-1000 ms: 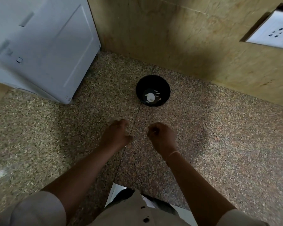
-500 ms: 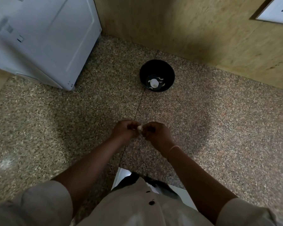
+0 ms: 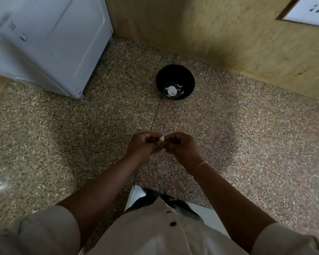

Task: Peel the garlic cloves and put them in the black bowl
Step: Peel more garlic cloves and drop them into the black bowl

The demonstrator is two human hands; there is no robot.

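A small pale garlic clove is pinched between my two hands over the speckled stone counter. My left hand curls its fingers round the clove's left side and my right hand pinches it from the right. Most of the clove is hidden by my fingers. The black bowl stands farther back near the wall, apart from my hands. Inside it lie a white garlic piece and several pale slivers.
A white appliance stands at the back left of the counter. A tan wall runs behind the bowl, with a white socket plate at the upper right. The counter's front edge is at my waist.
My hands were apart a second ago; they have come together and now hold a garlic clove between them. The camera has tilted a little, so the bowl sits higher in view.
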